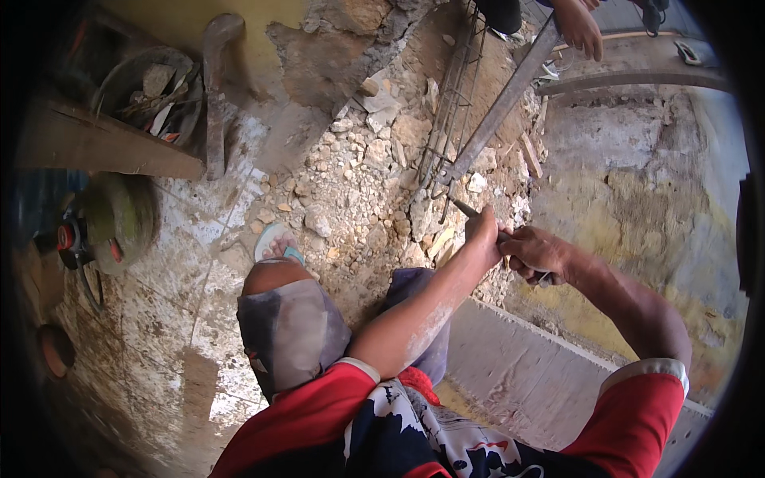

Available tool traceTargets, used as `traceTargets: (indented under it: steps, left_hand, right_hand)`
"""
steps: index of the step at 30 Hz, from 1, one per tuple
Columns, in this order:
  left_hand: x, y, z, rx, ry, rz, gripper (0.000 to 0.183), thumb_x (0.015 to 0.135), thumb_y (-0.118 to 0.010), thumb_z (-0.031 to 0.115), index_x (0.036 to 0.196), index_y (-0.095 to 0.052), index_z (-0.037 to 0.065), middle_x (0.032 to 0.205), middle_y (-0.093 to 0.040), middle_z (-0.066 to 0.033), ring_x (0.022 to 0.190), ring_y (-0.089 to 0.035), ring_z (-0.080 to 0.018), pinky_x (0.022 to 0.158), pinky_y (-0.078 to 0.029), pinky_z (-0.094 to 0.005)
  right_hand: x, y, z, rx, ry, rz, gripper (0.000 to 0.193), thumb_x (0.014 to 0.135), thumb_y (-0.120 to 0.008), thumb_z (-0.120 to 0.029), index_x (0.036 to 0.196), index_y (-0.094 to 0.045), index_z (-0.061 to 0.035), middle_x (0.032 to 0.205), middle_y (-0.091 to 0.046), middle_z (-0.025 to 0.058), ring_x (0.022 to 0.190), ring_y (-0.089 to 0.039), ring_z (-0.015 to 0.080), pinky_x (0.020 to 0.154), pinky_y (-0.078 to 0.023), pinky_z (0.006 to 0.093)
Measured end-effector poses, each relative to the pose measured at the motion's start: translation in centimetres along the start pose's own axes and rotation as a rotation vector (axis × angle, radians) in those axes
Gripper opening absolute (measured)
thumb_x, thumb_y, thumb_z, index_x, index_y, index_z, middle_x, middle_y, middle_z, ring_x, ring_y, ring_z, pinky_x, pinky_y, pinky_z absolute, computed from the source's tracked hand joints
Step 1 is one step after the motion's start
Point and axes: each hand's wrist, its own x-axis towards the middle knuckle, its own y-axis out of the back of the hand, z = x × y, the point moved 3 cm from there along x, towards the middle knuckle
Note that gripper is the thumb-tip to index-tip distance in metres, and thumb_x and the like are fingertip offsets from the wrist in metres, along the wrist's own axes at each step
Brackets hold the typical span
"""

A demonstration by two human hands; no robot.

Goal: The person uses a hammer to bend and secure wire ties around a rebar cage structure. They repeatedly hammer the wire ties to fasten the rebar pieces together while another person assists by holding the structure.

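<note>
Both arms reach forward over the rubble. My left hand [481, 236] is closed around a dark, narrow metal tool [464, 209], its tip poking out toward the end of a rebar cage [460, 99]. Right beside it, my right hand [537, 253] is also closed, apparently on the rear part of the same tool; a bit of metal shows below its fingers. What kind of tool it is, I cannot make out. A long, flat greyish bar [510, 99] lies slanted along the cage, its lower end near the tool tip.
Another person's hand [580, 30] rests by the bar's upper end. Broken rubble [351, 175] spreads ahead of my sandalled foot [279, 241]. At left stand a green gas cylinder [127, 211], a wooden board [103, 143] and a debris-filled bucket [151, 99]. A stained wall [621, 207] rises at right.
</note>
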Motion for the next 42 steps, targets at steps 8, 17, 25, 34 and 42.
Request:
traceTargets:
  steps: [8, 17, 25, 34, 42]
  left_hand:
    - [-0.3, 1.2, 0.0, 0.083, -0.062, -0.019, 0.014, 0.088, -0.048, 0.014, 0.078, -0.051, 0.006, 0.071, -0.052, -0.0075, 0.059, -0.051, -0.0195, 0.055, -0.045, -0.0373]
    - [-0.7, 2.3, 0.1, -0.017, -0.086, -0.109, 0.018, 0.094, -0.048, 0.013, 0.076, -0.047, 0.009, 0.070, -0.048, -0.0033, 0.062, -0.050, -0.0158, 0.059, -0.045, -0.0323]
    - [0.9, 4.0, -0.7, -0.021, -0.103, -0.166, 0.021, 0.096, -0.051, 0.015, 0.076, -0.047, 0.011, 0.069, -0.047, -0.0003, 0.059, -0.049, -0.0125, 0.058, -0.043, -0.0279]
    - [1.9, 4.8, -1.6, -0.093, -0.049, -0.212, 0.023, 0.098, -0.051, 0.017, 0.076, -0.045, 0.014, 0.067, -0.043, 0.0037, 0.056, -0.044, -0.0097, 0.057, -0.042, -0.0255]
    - [2.9, 6.1, -1.8, -0.093, -0.108, -0.258, 0.025, 0.094, -0.054, 0.012, 0.072, -0.043, 0.014, 0.064, -0.040, 0.0044, 0.052, -0.041, -0.0103, 0.052, -0.040, -0.0298]
  right_hand:
    - [2.5, -2.0, 1.9, 0.234, 0.105, -0.024, 0.026, 0.097, -0.055, -0.023, 0.087, -0.064, -0.0008, 0.061, -0.051, 0.0028, 0.045, -0.047, 0.0123, 0.036, -0.034, 0.0310]
    - [2.4, -3.5, 1.2, 0.323, 0.080, -0.031, 0.020, 0.100, -0.051, -0.017, 0.086, -0.054, -0.0037, 0.065, -0.044, -0.0008, 0.047, -0.040, 0.0100, 0.040, -0.031, 0.0298]
    - [3.7, -5.1, 1.8, 0.411, 0.088, -0.064, 0.019, 0.101, -0.049, -0.020, 0.089, -0.050, -0.0044, 0.065, -0.043, -0.0007, 0.047, -0.038, 0.0102, 0.041, -0.031, 0.0305]
    - [4.4, -5.6, 2.4, 0.292, 0.122, -0.026, 0.026, 0.099, -0.047, -0.023, 0.087, -0.053, -0.0003, 0.061, -0.050, 0.0037, 0.044, -0.048, 0.0141, 0.039, -0.038, 0.0322]
    - [4.6, -7.5, 3.0, 0.361, 0.130, 0.013, 0.022, 0.100, -0.050, -0.025, 0.094, -0.049, -0.0034, 0.065, -0.048, 0.0007, 0.044, -0.045, 0.0110, 0.039, -0.038, 0.0294]
